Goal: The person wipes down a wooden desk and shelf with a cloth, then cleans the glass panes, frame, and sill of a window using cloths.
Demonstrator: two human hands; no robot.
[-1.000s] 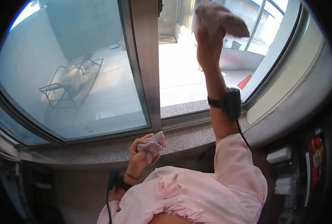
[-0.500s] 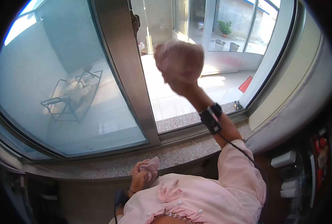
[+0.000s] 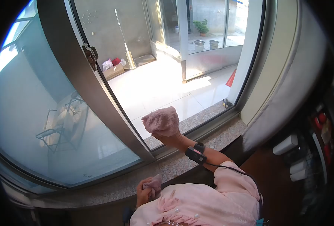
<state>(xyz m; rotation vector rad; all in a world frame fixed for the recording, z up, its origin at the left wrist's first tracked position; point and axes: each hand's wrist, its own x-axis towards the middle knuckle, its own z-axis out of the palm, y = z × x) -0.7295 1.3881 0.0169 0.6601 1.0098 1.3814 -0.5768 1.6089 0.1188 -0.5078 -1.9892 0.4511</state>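
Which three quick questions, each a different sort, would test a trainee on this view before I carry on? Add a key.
1. Multiple choice: what does the right hand hold?
a) a scrub brush
b) a pink cloth
c) a spray bottle

2. True or false: the left hand holds a bunched cloth.

3. Count: how many buckets stand near the green potted plant?

Key: 1 b; 2 true; 3 two.
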